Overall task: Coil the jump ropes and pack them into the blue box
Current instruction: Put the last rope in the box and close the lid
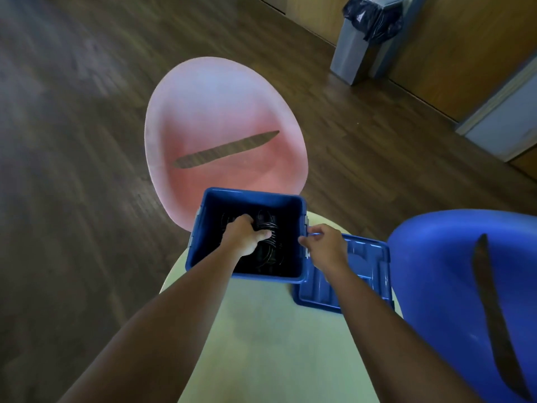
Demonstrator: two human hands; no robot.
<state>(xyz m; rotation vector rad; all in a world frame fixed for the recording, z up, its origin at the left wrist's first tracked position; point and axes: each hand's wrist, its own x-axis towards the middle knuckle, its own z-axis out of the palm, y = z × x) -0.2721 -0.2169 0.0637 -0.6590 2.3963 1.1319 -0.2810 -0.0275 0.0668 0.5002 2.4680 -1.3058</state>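
Left forearm (174, 309), right forearm (392, 324) bare to frame edge; left hand (247, 237), right hand (325, 245) bare.

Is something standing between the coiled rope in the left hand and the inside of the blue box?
Nothing visible. The lid lies off beside the blue box, and the left hand grips the coiled jump rope already inside it.

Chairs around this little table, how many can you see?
2: a pink chair beyond the blue box, a blue chair right of the table. Others may sit out of frame.
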